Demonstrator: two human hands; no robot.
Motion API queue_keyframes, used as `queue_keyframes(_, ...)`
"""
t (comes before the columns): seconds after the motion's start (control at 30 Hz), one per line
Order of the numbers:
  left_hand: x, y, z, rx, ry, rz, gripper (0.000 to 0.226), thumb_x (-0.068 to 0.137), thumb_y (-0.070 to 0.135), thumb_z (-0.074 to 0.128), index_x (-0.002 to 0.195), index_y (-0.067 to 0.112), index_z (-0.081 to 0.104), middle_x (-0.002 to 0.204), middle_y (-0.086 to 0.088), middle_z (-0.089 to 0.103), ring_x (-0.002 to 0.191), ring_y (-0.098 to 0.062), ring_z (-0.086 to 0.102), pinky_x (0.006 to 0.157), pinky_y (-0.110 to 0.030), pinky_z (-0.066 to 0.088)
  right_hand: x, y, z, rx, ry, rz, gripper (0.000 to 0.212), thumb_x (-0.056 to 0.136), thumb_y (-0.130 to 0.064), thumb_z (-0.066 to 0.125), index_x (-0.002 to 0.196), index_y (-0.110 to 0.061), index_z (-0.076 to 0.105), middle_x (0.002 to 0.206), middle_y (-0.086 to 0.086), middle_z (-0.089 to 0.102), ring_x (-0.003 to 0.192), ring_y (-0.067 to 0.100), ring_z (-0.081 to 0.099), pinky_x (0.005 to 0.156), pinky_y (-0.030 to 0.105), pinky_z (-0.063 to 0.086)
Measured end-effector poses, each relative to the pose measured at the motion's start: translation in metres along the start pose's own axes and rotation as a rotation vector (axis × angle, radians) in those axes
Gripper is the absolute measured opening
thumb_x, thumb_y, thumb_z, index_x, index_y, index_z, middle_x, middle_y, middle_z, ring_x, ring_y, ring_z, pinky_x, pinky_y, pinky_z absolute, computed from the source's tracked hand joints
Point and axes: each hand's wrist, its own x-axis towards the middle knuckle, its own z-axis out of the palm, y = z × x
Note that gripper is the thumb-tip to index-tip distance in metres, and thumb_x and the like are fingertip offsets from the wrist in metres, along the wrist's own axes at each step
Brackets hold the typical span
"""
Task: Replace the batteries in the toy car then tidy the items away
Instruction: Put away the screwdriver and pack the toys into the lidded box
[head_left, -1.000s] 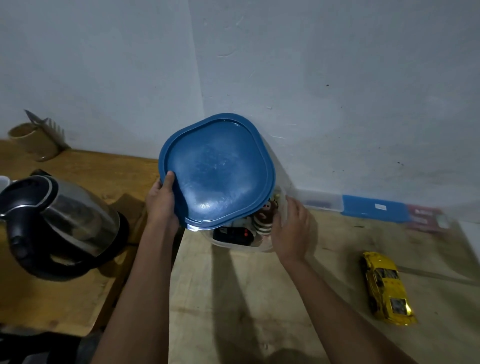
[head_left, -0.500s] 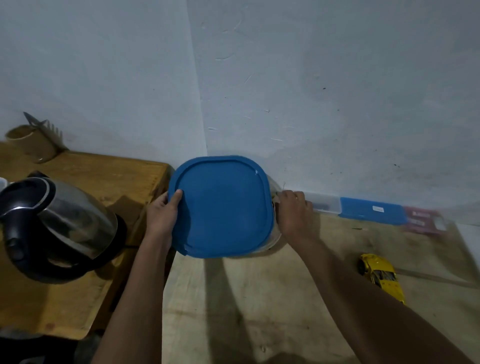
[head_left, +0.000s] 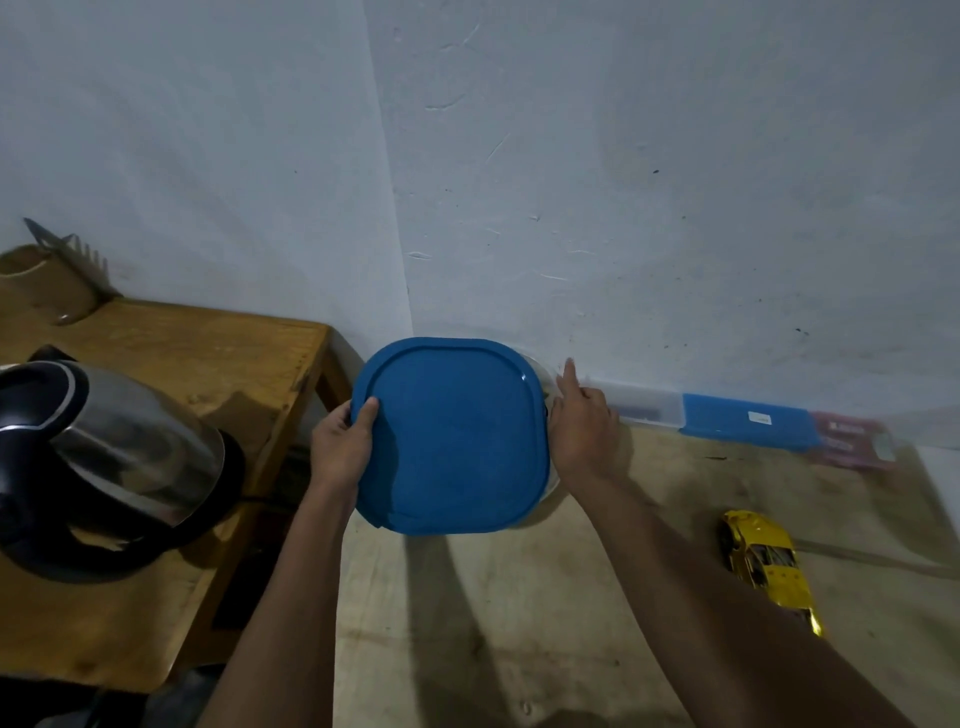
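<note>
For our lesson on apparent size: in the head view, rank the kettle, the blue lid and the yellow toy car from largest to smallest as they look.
1. The kettle and the blue lid: about alike; the frame edge cuts off the kettle.
2. The yellow toy car: clearly smallest.

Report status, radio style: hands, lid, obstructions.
Left hand grips blue lid at left edge; right hand against clear container, grip unclear. Lid sits over container, seal unconfirmed. Yellow toy car out on table, rightward.
</note>
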Motion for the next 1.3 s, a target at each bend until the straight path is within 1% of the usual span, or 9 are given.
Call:
queue_keyframes(0.07, 0.004, -0.002, 0.0, 0.007, -0.003, -0.012, 0.031, 0.1, 0.036, 0.056, 0.127, 0.022, 0.064, 0.112, 0.005, 0.067, 0.107, -0.018, 0.062, 0.092, -0.04, 0.053, 0.002, 0.001, 0.003, -0.003, -0.029, 0.009, 0.06, 0.1, -0.021, 0.047, 0.153, -0.028, 0.02, 0.131, 0.01, 0.054, 0.117, 0.03, 0.052, 0.099, 0.042, 0.042)
queue_keyframes(0.23, 0.01, -0.003, 0.002, 0.019, -0.014, -0.005, 0.03, 0.101, 0.035, 0.055, 0.126, 0.022, 0.063, 0.112, 0.004, 0.066, 0.107, -0.018, 0.061, 0.09, -0.038, 0.052, 0.004, 0.003, 0.005, 0.049, -0.034, -0.001, 0.041, 0.1, -0.022, 0.043, 0.14, -0.033, 0.043, 0.136, 0.007, 0.05, 0.115, 0.03, 0.052, 0.095, 0.039, 0.045)
queue_keyframes(0.4, 0.016, -0.001, 0.006, 0.028, -0.029, -0.016, 0.016, 0.101, 0.035, 0.053, 0.112, 0.028, 0.063, 0.111, 0.003, 0.066, 0.103, -0.017, 0.062, 0.081, -0.033, 0.05, 0.013, 0.007, 0.002, 0.169, -0.126, -0.067, 0.041, 0.102, -0.023, 0.037, 0.143, -0.028, 0.042, 0.147, 0.005, 0.04, 0.129, 0.027, 0.045, 0.107, 0.041, 0.039)
queue_keyframes(0.53, 0.02, -0.003, 0.011, 0.05, -0.04, 0.003, 0.021, 0.102, 0.035, 0.053, 0.116, 0.025, 0.064, 0.108, 0.006, 0.065, 0.102, -0.015, 0.06, 0.082, -0.033, 0.048, 0.012, 0.01, -0.008, 0.089, -0.179, -0.13, 0.041, 0.103, -0.035, 0.036, 0.143, -0.031, 0.039, 0.147, 0.004, 0.04, 0.13, 0.028, 0.045, 0.108, 0.047, 0.04)
queue_keyframes(0.7, 0.026, -0.002, 0.014, 0.064, -0.048, 0.014, 0.025, 0.102, 0.035, 0.052, 0.122, 0.024, 0.063, 0.105, 0.009, 0.064, 0.098, -0.011, 0.06, 0.078, -0.03, 0.048, 0.017, 0.008, -0.016, -0.077, -0.193, -0.242, 0.047, 0.104, -0.029, 0.034, 0.15, -0.024, 0.027, 0.156, 0.001, 0.031, 0.145, 0.021, 0.023, 0.114, 0.047, 0.026)
queue_keyframes(1.1, 0.032, -0.004, 0.02, 0.065, -0.03, 0.055, 0.026, 0.103, 0.034, 0.051, 0.122, 0.02, 0.063, 0.109, 0.006, 0.065, 0.095, -0.008, 0.059, 0.069, -0.024, 0.045, 0.041, 0.025, -0.002, -0.525, -0.354, -0.472, 0.065, 0.098, -0.049, 0.043, 0.154, -0.034, 0.014, 0.163, 0.001, -0.013, 0.149, 0.022, -0.011, 0.115, 0.053, 0.023)
queue_keyframes(1.17, 0.031, -0.005, 0.023, 0.121, -0.022, 0.112, 0.02, 0.104, 0.033, 0.049, 0.117, 0.023, 0.061, 0.1, 0.01, 0.062, 0.091, -0.005, 0.057, 0.067, -0.022, 0.043, 0.042, 0.027, 0.002, -0.475, -0.355, -0.44, 0.066, 0.097, -0.049, 0.045, 0.154, -0.032, 0.015, 0.163, 0.002, -0.007, 0.15, 0.022, -0.003, 0.115, 0.052, 0.025)
queue_keyframes(1.23, 0.032, -0.006, 0.026, 0.217, -0.026, 0.182, 0.015, 0.104, 0.031, 0.048, 0.109, 0.023, 0.059, 0.092, 0.011, 0.06, 0.085, -0.006, 0.057, 0.066, -0.022, 0.044, 0.04, 0.026, 0.0, -0.087, -0.408, -0.3, 0.059, 0.099, -0.042, 0.046, 0.152, -0.03, 0.022, 0.158, 0.002, 0.027, 0.142, 0.02, 0.03, 0.111, 0.047, 0.036)
queue_keyframes(1.3, 0.033, -0.007, 0.03, 0.303, -0.036, 0.217, 0.014, 0.105, 0.029, 0.047, 0.105, 0.021, 0.058, 0.087, 0.009, 0.06, 0.081, -0.007, 0.057, 0.064, -0.023, 0.044, 0.032, 0.028, -0.003, 0.33, -0.417, -0.184, 0.041, 0.1, -0.022, 0.049, 0.141, -0.024, 0.045, 0.127, -0.002, 0.061, 0.114, 0.016, 0.059, 0.093, 0.029, 0.05)
